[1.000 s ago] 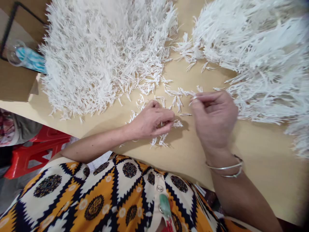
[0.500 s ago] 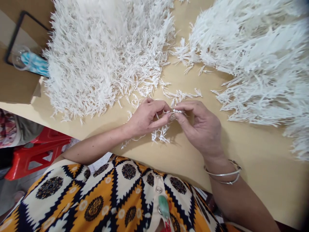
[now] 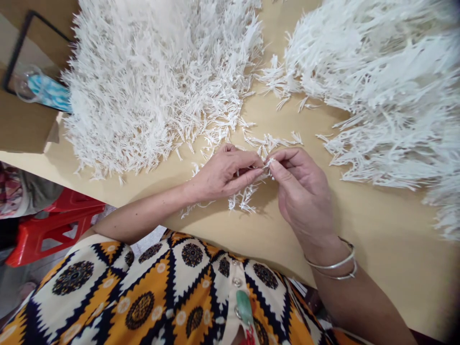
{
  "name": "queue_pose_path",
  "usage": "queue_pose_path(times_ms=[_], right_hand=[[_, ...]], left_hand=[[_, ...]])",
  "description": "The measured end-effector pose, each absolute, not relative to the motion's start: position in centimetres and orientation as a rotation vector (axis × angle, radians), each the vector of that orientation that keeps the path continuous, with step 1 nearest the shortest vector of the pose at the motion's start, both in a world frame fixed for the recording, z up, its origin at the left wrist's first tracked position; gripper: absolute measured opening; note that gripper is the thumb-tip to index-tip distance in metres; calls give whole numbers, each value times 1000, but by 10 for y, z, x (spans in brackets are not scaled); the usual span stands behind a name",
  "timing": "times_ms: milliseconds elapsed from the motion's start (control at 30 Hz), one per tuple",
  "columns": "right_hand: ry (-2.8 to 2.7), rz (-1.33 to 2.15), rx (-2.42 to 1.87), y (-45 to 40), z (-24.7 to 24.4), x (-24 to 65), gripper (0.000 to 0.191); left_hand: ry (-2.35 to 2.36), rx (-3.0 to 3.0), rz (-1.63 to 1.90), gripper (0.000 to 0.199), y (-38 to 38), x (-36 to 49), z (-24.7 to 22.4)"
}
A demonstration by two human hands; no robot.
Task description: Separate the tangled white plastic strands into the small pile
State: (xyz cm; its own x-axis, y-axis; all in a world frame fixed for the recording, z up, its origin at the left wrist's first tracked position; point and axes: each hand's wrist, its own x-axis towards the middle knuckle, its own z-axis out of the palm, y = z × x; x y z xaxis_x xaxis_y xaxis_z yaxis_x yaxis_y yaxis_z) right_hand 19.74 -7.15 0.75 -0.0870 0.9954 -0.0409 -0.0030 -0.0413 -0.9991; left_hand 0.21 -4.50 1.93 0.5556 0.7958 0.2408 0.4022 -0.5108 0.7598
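Both hands meet over the table, fingertip to fingertip. Between them is a small white branched sprig [image 3: 268, 166], thin and partly hidden by the fingers. My left hand [image 3: 230, 172] is closed, its thumb and forefinger pinching the sprig's left end. My right hand [image 3: 302, 191] pinches the other end between thumb and forefinger, with the remaining fingers curled. Just below my left hand lies a small cluster of white sprigs [image 3: 244, 200] on the tabletop. A few more loose sprigs [image 3: 275, 141] lie beyond the fingertips.
A large heap of white sprigs [image 3: 154, 81] covers the back left. Another heap [image 3: 381, 96] spreads over the right side. A cardboard box [image 3: 25, 129] with a clear cup [image 3: 27, 85] and a blue-white packet [image 3: 50, 93] stands far left. Below is a red stool [image 3: 53, 230].
Both hands have come closer together, the left shifting slightly right. My right hand has rolled so that its thumb presses on top of the sprig.
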Motion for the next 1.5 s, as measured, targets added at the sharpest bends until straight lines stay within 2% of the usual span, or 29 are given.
queue_pose_path(times_ms=[167, 300, 400, 500, 600, 800, 933, 1100, 1267, 1500], right_hand=[[-952, 1421, -1114, -62, 13, 200, 8], [-662, 1218, -1055, -43, 9, 223, 12], [-929, 1125, -1156, -41, 3, 233, 11], [-1328, 1037, -1183, -49, 4, 232, 28], [-1670, 970, -1150, -55, 11, 228, 34], [-1809, 839, -1181, -61, 13, 215, 9], [-1819, 657, -1229, -57, 5, 213, 7], [-1399, 593, -1388, -43, -3, 235, 9], [-1667, 538, -1258, -50, 6, 226, 24], [-1783, 831, -1155, -62, 17, 214, 15]], left_hand=[[920, 2208, 716, 30, -47, -1, 20], [824, 2254, 691, 23, -55, -3, 15], [897, 2145, 697, 27, -56, -3, 15], [966, 2084, 716, 27, -54, -2, 16], [971, 2081, 730, 23, -52, -2, 16], [974, 2122, 677, 27, -49, -1, 14], [930, 2124, 688, 29, -47, -4, 17], [851, 2055, 750, 26, -51, -7, 22], [962, 1825, 910, 29, -49, -6, 22], [1007, 1795, 923, 32, -50, -5, 20]])
